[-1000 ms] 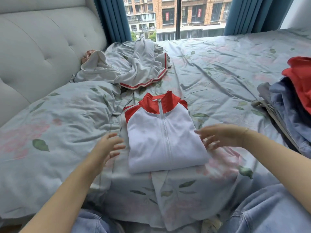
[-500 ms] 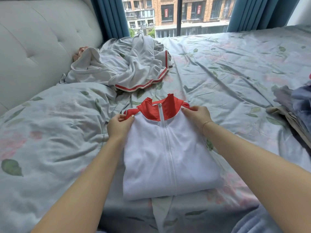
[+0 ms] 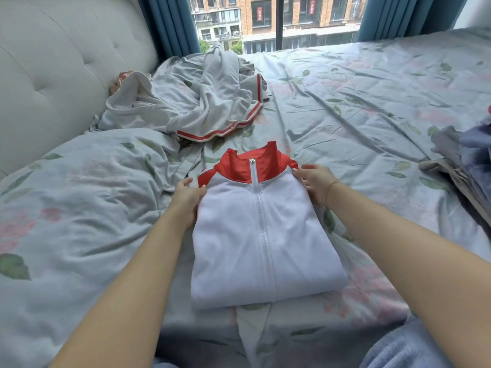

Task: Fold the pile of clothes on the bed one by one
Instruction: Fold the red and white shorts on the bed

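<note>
The fingers (image 3: 299, 174) of the right hand (image 3: 316, 181) are curled round the far right corner of the folded white jacket (image 3: 265, 235), thumb on top at the shoulder seam; the left hand (image 3: 187, 200) pinches the opposite corner the same way, thumb lying on the white cloth, the rest tucked beneath. Between the two grips stands the red collar (image 3: 249, 166) with the zip running straight down the middle toward the person. The jacket lies flat on the flowered bed (image 3: 372, 115), already a tidy rectangle, so I would judge this garment's folding is done bar squaring up or lifting away. Just beyond the fingers, toward the headboard (image 3: 53, 62), a crumpled grey garment (image 3: 202, 102) with red stripes waits unfolded, likely next. Well off to the right of the right hand, at the edge of view, sits a stack of clothes (image 3: 467, 160); whether folded I cannot tell. The next move probably calls for lifting both corners evenly so the layers do not slide apart.
</note>
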